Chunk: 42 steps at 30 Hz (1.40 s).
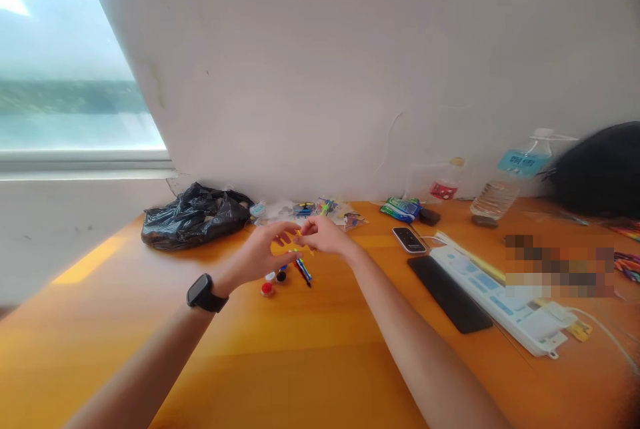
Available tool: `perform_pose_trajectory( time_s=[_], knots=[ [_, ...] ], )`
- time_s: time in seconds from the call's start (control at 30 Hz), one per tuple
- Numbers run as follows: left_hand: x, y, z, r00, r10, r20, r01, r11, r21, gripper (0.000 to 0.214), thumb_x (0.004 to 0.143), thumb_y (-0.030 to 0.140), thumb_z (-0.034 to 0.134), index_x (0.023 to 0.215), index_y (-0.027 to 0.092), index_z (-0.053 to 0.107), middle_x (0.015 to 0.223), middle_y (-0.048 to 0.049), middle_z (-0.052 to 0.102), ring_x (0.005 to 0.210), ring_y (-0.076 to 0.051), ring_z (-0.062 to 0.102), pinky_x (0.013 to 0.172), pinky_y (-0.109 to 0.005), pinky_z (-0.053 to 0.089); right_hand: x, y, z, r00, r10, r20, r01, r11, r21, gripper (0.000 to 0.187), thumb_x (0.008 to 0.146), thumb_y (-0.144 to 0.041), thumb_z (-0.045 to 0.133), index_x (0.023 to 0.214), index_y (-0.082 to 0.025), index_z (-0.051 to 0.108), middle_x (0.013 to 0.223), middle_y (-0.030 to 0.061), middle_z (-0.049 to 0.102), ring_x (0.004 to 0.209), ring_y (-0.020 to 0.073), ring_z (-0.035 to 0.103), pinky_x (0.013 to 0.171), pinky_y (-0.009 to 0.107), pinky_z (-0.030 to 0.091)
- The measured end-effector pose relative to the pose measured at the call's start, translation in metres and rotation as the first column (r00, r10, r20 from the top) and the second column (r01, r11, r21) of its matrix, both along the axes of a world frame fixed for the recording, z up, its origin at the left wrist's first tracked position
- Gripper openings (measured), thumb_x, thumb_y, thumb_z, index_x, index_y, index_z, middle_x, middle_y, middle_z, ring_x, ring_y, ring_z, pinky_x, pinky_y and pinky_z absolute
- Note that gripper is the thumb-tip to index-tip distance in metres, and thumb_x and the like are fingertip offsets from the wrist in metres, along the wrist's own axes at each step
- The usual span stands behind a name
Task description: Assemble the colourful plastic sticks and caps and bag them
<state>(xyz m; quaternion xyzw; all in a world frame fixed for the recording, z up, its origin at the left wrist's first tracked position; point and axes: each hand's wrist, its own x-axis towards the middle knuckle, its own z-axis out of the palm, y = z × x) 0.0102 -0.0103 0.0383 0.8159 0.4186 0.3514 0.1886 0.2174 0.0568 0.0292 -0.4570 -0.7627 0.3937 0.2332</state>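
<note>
Both my arms reach forward over an orange wooden table (320,349). My left hand (265,252), with a black watch on its wrist, and my right hand (325,235) meet above the table. Their fingers are curled together around a small yellow piece (290,242). The piece is too small and blurred to name. Just below the hands lie a few coloured pens (303,269) and small paint pots (274,281), one red, one white, one dark.
A black plastic bag (195,215) lies at the back left. Small packets (320,210) sit against the wall. To the right are a phone (409,239), a black pad (449,293), a white power strip (500,299), two bottles (510,179) and a dark bag (600,169).
</note>
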Motion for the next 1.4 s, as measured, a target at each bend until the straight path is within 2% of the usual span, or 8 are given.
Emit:
perform_pose_trajectory(
  time_s=[0.13,0.27,0.4,0.63,0.8,0.97,1.1,1.4],
  knots=[
    [0.002,-0.004,0.007,0.998,-0.009,0.063,0.008,1.000,0.011,0.017,0.092,0.032,0.073,0.101,0.018,0.073,0.096,-0.0043,0.077,0.085,-0.017,0.071,0.081,-0.026,0.058,-0.012,-0.008,0.004,0.938,0.124,-0.323,-0.176,0.975,-0.137,0.029,0.079,-0.040,0.083,0.085,-0.016,0.068,0.077,0.0010,0.071,0.070,0.0133,0.064,0.062,0.022,0.048],
    [-0.004,-0.003,0.011,0.996,-0.018,0.084,0.019,1.000,-0.014,0.016,0.096,0.032,0.067,0.101,0.018,0.073,0.095,-0.0042,0.079,0.086,-0.016,0.074,0.082,-0.025,0.060,-0.013,-0.011,0.008,0.888,0.011,-0.460,-0.157,0.947,-0.280,0.020,0.078,-0.026,0.078,0.091,-0.017,0.065,0.076,0.0010,0.071,0.066,0.0127,0.065,0.065,0.023,0.053],
    [-0.009,-0.001,0.011,0.999,0.020,0.033,-0.021,0.999,0.031,0.014,0.093,0.030,0.069,0.095,0.017,0.074,0.092,-0.0042,0.079,0.085,-0.017,0.074,0.081,-0.026,0.060,-0.018,-0.014,0.007,0.860,-0.087,-0.503,-0.133,0.913,-0.385,0.016,0.076,-0.016,0.071,0.091,-0.017,0.064,0.071,0.0004,0.069,0.063,0.0120,0.064,0.062,0.022,0.052],
    [-0.012,0.001,0.011,1.000,-0.012,0.021,0.013,0.999,-0.037,0.012,0.089,0.027,0.071,0.092,0.017,0.075,0.091,-0.0047,0.078,0.085,-0.018,0.074,0.079,-0.026,0.060,-0.021,-0.011,-0.007,0.871,0.083,-0.484,-0.267,0.907,-0.325,0.004,0.078,-0.017,0.063,0.079,-0.017,0.066,0.066,-0.0020,0.064,0.060,0.0104,0.058,0.062,0.021,0.047],
    [-0.015,0.001,0.013,1.000,-0.015,0.013,0.016,0.998,-0.056,0.009,0.086,0.022,0.069,0.087,0.017,0.075,0.089,-0.0048,0.076,0.082,-0.017,0.071,0.077,-0.024,0.058,-0.029,-0.014,-0.010,0.910,0.081,-0.406,-0.207,0.938,-0.277,0.008,0.083,-0.022,0.057,0.076,-0.019,0.058,0.062,-0.0057,0.053,0.053,0.0092,0.046,0.051,0.020,0.036],
    [-0.018,-0.003,0.018,0.998,-0.042,-0.054,0.033,0.986,-0.162,0.012,0.081,0.028,0.075,0.083,0.017,0.071,0.083,-0.0040,0.074,0.078,-0.018,0.073,0.072,-0.024,0.058,-0.023,-0.010,-0.018,0.994,0.108,-0.007,-0.108,0.992,-0.068,0.010,0.085,-0.020,0.052,0.076,-0.019,0.054,0.063,-0.0068,0.048,0.057,0.0086,0.043,0.054,0.020,0.032],
    [-0.009,-0.010,0.013,0.965,-0.205,-0.161,0.142,0.931,-0.336,0.015,0.080,0.022,0.069,0.092,0.020,0.077,0.081,-0.0023,0.075,0.072,-0.018,0.073,0.065,-0.024,0.054,-0.017,-0.005,-0.033,0.975,0.109,0.195,-0.101,0.994,-0.051,0.017,0.076,-0.018,0.065,0.062,-0.017,0.054,0.053,-0.0078,0.041,0.055,0.0086,0.037,0.053,0.023,0.025],
    [0.002,-0.010,-0.007,0.888,-0.317,-0.334,0.190,0.913,-0.361,0.021,0.068,0.011,0.072,0.081,0.025,0.080,0.077,0.0009,0.074,0.064,-0.015,0.063,0.057,-0.023,0.043,-0.017,-0.009,-0.037,0.927,-0.015,0.376,-0.006,0.998,0.055,0.025,0.087,-0.039,0.069,0.104,-0.020,0.068,0.087,0.0032,0.070,0.069,0.0155,0.058,0.059,0.025,0.034]
  ],
)
